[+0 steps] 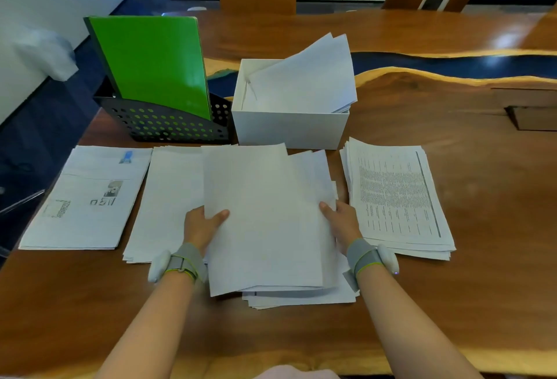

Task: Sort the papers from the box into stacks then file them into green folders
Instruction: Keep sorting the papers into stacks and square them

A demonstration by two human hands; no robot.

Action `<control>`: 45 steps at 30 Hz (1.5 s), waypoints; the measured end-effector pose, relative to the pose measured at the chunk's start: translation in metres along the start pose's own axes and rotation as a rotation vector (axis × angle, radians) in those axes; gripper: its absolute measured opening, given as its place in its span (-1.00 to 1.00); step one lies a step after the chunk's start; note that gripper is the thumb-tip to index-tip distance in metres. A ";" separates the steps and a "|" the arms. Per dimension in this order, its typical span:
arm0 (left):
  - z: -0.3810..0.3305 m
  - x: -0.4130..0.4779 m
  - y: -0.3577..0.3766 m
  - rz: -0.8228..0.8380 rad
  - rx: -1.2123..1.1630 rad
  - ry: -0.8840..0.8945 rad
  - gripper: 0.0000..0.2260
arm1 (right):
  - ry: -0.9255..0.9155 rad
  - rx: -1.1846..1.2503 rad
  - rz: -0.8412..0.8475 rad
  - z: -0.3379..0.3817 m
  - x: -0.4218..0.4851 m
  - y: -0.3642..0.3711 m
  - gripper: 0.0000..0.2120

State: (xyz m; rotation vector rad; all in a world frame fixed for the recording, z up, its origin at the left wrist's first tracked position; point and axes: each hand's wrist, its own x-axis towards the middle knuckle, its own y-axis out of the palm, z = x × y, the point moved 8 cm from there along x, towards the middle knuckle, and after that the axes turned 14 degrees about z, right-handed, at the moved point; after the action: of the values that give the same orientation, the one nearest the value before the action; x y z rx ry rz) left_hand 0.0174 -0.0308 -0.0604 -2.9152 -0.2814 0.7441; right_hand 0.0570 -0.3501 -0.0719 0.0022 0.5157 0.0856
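Step in hand: sorting. The filing step has not begun.

Position of items:
- The left hand (202,226) and the right hand (342,222) hold a bundle of sheets (265,216) by its left and right edges, near the middle of the table (452,303). Each grip is closed on the bundle, thumb on top; the fingers beneath are hidden.
- The bundle sits over a loose pile (301,300) and partly covers the blank stack (168,198) to its left.
- A picture stack (87,198) lies at the far left. A text stack (398,198) lies at the right, just beside the right hand.
- The white box (289,130) stands behind the stacks and holds loose papers (304,80) that lean over its right wall.
- The green folders (153,62) stand upright in the black rack (168,125), left of the box.

Next move, as judged: square the bundle and lay it on the stack it matches. Its print is too faint to tell which. Keep the edges aligned, since the pile below is fanned. Then empty the box before taking a folder.
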 end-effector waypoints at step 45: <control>-0.025 0.025 -0.099 -0.181 0.246 0.044 -0.62 | 0.081 -0.439 0.366 0.005 0.019 0.154 -0.66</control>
State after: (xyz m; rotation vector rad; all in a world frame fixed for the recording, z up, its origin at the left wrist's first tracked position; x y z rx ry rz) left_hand 0.0365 0.0693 -0.0342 -2.6297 -0.4114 0.6359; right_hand 0.0636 -0.1954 -0.0734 -0.3383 0.5642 0.5575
